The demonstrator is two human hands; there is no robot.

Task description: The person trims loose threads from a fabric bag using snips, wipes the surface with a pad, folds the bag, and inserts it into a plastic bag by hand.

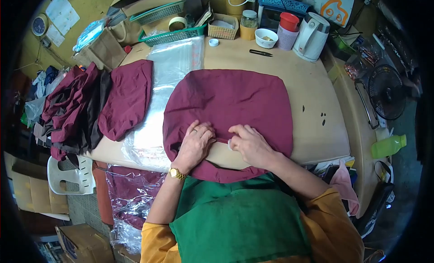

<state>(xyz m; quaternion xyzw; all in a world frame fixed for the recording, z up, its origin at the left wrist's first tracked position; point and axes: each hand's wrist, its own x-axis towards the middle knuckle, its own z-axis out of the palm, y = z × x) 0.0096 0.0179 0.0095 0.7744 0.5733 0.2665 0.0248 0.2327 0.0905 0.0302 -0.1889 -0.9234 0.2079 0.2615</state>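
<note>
A maroon fabric cover [235,95] lies spread on the table in front of me, its open edge toward my body and one strip hanging over the table's front. My left hand [195,143], with a gold watch on its wrist, has its fingers curled on the near edge of the cloth. Across from it, my right hand [248,145] pinches the same edge. Something small and white shows at the right thumb, too small to name. Bare tabletop shows through the gap below both hands.
Clear plastic bags [169,77] lie left of the cover, beside more maroon pieces [129,95]. Along the back stand green baskets [174,35], a jar [248,25], a white bowl [266,38] and a kettle [312,37]. A black thread snipper [261,52] lies nearby.
</note>
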